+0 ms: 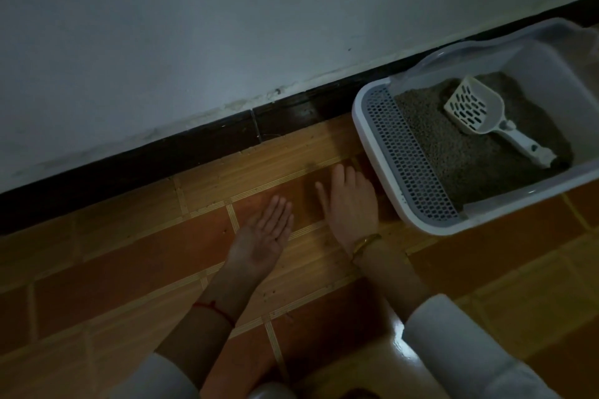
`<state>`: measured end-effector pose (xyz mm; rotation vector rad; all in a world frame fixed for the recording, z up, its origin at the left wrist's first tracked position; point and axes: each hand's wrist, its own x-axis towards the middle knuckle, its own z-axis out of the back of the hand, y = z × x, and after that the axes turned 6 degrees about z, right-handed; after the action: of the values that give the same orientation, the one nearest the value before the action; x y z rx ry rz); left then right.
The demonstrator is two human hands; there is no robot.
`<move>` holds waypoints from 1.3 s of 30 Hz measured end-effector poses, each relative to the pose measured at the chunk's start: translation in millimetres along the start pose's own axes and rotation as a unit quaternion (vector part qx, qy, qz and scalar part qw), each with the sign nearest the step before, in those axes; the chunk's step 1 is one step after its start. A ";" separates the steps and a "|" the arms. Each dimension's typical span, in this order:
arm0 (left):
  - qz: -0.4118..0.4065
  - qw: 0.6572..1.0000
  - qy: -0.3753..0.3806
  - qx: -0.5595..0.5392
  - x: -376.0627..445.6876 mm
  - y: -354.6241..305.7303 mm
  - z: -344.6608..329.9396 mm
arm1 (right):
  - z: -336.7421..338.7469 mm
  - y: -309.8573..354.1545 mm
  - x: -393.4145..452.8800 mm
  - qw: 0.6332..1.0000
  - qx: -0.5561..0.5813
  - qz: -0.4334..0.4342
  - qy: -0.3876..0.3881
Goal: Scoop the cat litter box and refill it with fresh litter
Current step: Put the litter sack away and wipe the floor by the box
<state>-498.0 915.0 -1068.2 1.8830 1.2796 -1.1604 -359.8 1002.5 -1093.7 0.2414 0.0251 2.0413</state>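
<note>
Here the litter box (382,152) sits on the tiled floor (129,256) against the wall's dark skirting, grey litter (460,159) inside and a white slotted scoop (476,112) lying on it (handle pointing away from the perforated step). Just beside the box, the right hand (351,201) rests palm down on the floor, fingers straight. Further from the box, the left hand (265,233) lies palm up, fingers straight together, holding nothing.

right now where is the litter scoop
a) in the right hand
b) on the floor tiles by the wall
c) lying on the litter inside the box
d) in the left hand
c: the white slotted litter scoop lies on the grey litter inside the litter box, and both hands are open over the floor tiles.
</note>
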 end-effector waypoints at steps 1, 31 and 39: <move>-0.030 0.999 -0.007 0.024 -1.2 -2.7 4.1 | -9.4 -5.8 4.4 0.999 -0.049 0.002 0.009; -0.041 0.999 0.031 -0.002 0.8 8.1 1.4 | -29.7 -25.7 -18.1 0.983 -0.162 0.088 0.021; -0.048 0.996 0.027 0.069 1.7 23.5 -6.7 | 3.0 30.3 -44.3 0.987 0.000 0.163 0.001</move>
<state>-473.6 912.4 -1066.9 1.9823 1.3633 -1.2850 -366.1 949.1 -1094.2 0.2558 -0.0138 2.3667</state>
